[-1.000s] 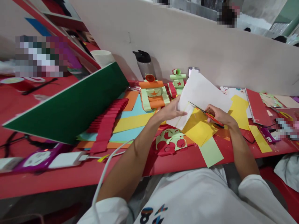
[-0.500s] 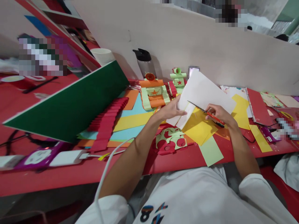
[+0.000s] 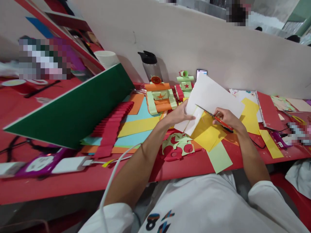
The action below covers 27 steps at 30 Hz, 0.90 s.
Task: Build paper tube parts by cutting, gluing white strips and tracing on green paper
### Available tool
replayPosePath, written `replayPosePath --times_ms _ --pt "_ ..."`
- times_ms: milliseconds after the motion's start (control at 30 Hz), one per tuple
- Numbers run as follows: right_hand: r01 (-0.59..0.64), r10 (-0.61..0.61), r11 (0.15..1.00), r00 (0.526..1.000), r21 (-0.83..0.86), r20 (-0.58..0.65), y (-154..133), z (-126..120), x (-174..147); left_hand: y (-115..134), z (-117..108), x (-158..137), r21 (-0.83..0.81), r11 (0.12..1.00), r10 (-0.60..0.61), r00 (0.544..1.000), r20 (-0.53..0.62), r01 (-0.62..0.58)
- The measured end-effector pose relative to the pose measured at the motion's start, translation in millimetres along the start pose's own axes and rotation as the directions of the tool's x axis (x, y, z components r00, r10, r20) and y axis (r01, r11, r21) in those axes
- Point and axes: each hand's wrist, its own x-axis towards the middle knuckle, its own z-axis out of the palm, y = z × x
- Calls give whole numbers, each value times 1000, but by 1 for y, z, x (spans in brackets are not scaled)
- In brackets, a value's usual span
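My left hand point(image 3: 181, 115) grips the left edge of a white sheet of paper point(image 3: 211, 94), thumb on top and the other fingers hidden behind it. Orange-handled scissors point(image 3: 220, 121) are in my right hand point(image 3: 227, 118), their blades pointing up and left across the lower part of the sheet. A cut strip hangs down at the sheet's lower left, between the blades and my left hand. Underneath lie yellow paper pieces point(image 3: 205, 131) and a pale green rectangle point(image 3: 220, 157). Red and green paper scraps with round holes point(image 3: 178, 147) rest below my left hand.
Behind the sheet stand an orange-and-green paper robot figure point(image 3: 160, 97), a smaller green one point(image 3: 185, 83) and a bottle point(image 3: 150, 66). A large green board point(image 3: 73, 110) leans at the left. A white cable point(image 3: 109, 187) crosses my left arm. A pleated red strip point(image 3: 109, 132) lies on coloured sheets.
The white sheet has tilted and shifted very slightly, its right corner a little lower. Both hands keep nearly the same place and grip.
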Motion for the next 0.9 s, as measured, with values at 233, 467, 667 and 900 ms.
replayPosePath --times_ms 233,467,667,900 --pt "15 -15 1000 999 15 28 0 -4 -2 -1 3 0 -34 999 -6 1000 5 7" --pt "36 -43 998 990 54 131 -1 -27 -13 2 -7 2 -60 998 -37 990 -136 30" --pt "3 33 982 982 -189 186 6 -35 -17 -6 -14 9 -120 993 -38 900 -434 -16" --pt "46 88 845 971 -533 224 1 3 -4 -14 13 10 -143 990 -70 890 -450 5"
